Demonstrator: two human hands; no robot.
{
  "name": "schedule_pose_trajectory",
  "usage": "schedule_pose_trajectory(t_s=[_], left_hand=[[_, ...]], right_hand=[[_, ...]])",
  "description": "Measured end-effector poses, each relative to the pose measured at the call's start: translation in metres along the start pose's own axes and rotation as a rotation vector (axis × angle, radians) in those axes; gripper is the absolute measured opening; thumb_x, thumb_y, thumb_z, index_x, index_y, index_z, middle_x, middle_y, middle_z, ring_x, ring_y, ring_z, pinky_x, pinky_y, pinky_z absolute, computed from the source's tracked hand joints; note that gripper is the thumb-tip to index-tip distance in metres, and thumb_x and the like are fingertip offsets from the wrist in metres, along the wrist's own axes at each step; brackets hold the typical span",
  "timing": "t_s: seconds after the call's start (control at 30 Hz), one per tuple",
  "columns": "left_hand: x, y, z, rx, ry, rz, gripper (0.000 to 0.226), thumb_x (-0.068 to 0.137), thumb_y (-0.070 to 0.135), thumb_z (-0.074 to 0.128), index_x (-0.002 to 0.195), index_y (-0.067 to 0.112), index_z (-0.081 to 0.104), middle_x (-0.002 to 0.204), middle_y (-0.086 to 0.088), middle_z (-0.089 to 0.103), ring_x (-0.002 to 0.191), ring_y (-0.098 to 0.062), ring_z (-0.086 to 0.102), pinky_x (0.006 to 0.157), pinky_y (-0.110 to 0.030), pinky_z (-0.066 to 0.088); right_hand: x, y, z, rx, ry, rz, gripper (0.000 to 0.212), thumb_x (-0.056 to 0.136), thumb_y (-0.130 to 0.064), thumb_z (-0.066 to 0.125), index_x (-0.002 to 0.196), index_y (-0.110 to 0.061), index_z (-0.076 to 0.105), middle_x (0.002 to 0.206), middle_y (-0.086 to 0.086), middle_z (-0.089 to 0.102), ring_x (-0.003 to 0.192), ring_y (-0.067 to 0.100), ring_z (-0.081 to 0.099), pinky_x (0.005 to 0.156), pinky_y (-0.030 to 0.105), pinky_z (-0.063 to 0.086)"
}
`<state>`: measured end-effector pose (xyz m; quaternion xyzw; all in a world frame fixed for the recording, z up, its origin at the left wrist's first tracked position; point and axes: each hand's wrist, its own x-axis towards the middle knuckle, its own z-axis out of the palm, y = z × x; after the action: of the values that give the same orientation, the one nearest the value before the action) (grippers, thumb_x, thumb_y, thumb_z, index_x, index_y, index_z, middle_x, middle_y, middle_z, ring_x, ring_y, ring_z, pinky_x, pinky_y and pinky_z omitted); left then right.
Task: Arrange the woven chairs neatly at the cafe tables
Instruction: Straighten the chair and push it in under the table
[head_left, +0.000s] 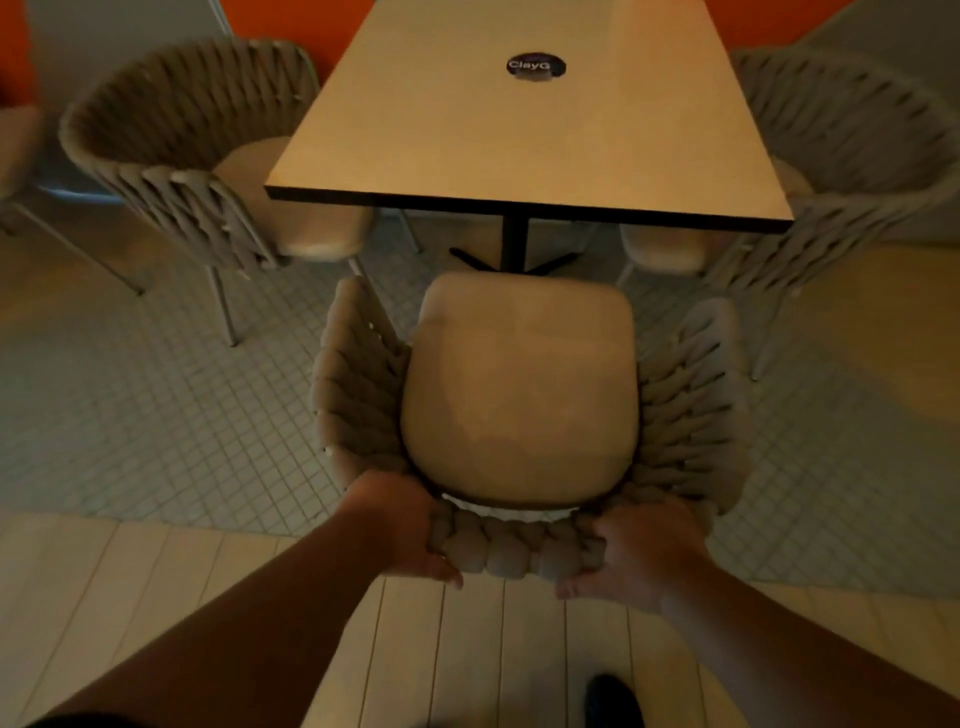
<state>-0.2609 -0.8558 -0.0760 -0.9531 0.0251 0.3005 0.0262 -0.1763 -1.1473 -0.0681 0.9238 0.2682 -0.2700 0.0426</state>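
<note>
A cafe table (519, 130) stands ahead of both hands, its near edge just beyond the front of the woven chair (519, 389) they hold. The left side chair (171, 145) and right side chair (857, 156) sit tucked in, well outside either hand. Left hand (405, 525) and right hand (634, 551) grip the braided backrest top, spaced apart, likely to steer the seat in squarely. A round sticker (536, 66) lies far beyond them.

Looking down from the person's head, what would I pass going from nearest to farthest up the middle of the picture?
Dark shoe → left hand and right hand gripping the back rim of the grey woven chair → its beige seat cushion → black table pedestal → pale wooden table top → round dark sticker → orange wall.
</note>
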Motion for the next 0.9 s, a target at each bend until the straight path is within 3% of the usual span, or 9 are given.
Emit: schedule_pose_trajectory(t_s=[0.27, 0.4, 0.53, 0.6, 0.77, 0.9], left_hand=[[-0.002, 0.001, 0.002, -0.075, 0.098, -0.018, 0.104, 0.038, 0.108, 0.042, 0.114, 0.043, 0.069, 0.103, 0.020, 0.069, 0.092, -0.009, 0.066, 0.083, -0.031, 0.053], [0.000, -0.002, 0.000, -0.083, 0.119, -0.008, 0.099, 0.039, 0.107, 0.040, 0.111, 0.045, 0.069, 0.095, 0.023, 0.068, 0.084, -0.006, 0.062, 0.074, -0.027, 0.045], [0.004, -0.010, -0.006, -0.057, 0.133, -0.009, 0.094, 0.039, 0.107, 0.040, 0.099, 0.041, 0.070, 0.066, 0.022, 0.049, 0.067, -0.006, 0.049, 0.063, -0.026, 0.036], [0.003, -0.012, -0.007, -0.040, 0.131, -0.010, 0.093, 0.038, 0.107, 0.039, 0.097, 0.041, 0.070, 0.062, 0.022, 0.043, 0.065, -0.006, 0.047, 0.062, -0.026, 0.034], [-0.002, -0.006, -0.005, -0.084, 0.142, -0.002, 0.095, 0.038, 0.108, 0.041, 0.098, 0.041, 0.071, 0.071, 0.023, 0.050, 0.069, -0.007, 0.049, 0.067, -0.026, 0.036], [-0.012, -0.005, 0.002, -0.094, 0.128, 0.004, 0.098, 0.038, 0.109, 0.041, 0.101, 0.040, 0.071, 0.069, 0.022, 0.045, 0.070, -0.008, 0.048, 0.068, -0.025, 0.035]], right_hand=[[-0.004, 0.001, -0.002, 0.019, 0.068, -0.021, 0.118, 0.030, -0.117, 0.031, 0.113, -0.043, 0.070, 0.092, -0.023, 0.065, 0.105, 0.009, 0.063, 0.087, 0.035, 0.029], [-0.001, 0.003, -0.008, 0.031, 0.078, -0.048, 0.111, 0.034, -0.114, 0.036, 0.109, -0.042, 0.072, 0.083, -0.023, 0.060, 0.103, 0.006, 0.064, 0.089, 0.032, 0.035], [0.005, 0.002, -0.013, 0.025, 0.101, -0.077, 0.100, 0.032, -0.115, 0.032, 0.083, -0.035, 0.064, 0.070, -0.017, 0.054, 0.088, 0.009, 0.064, 0.079, 0.032, 0.032], [0.006, 0.001, -0.011, 0.023, 0.095, -0.080, 0.103, 0.030, -0.116, 0.028, 0.082, -0.034, 0.063, 0.072, -0.017, 0.056, 0.088, 0.010, 0.064, 0.078, 0.031, 0.033], [0.002, 0.005, -0.008, 0.082, 0.070, -0.081, 0.115, 0.033, -0.115, 0.035, 0.106, -0.034, 0.072, 0.093, -0.016, 0.070, 0.098, 0.009, 0.066, 0.087, 0.025, 0.044], [-0.002, 0.000, -0.005, 0.065, 0.033, -0.100, 0.110, 0.034, -0.113, 0.038, 0.101, -0.033, 0.071, 0.094, -0.015, 0.068, 0.098, 0.011, 0.065, 0.084, 0.029, 0.039]])
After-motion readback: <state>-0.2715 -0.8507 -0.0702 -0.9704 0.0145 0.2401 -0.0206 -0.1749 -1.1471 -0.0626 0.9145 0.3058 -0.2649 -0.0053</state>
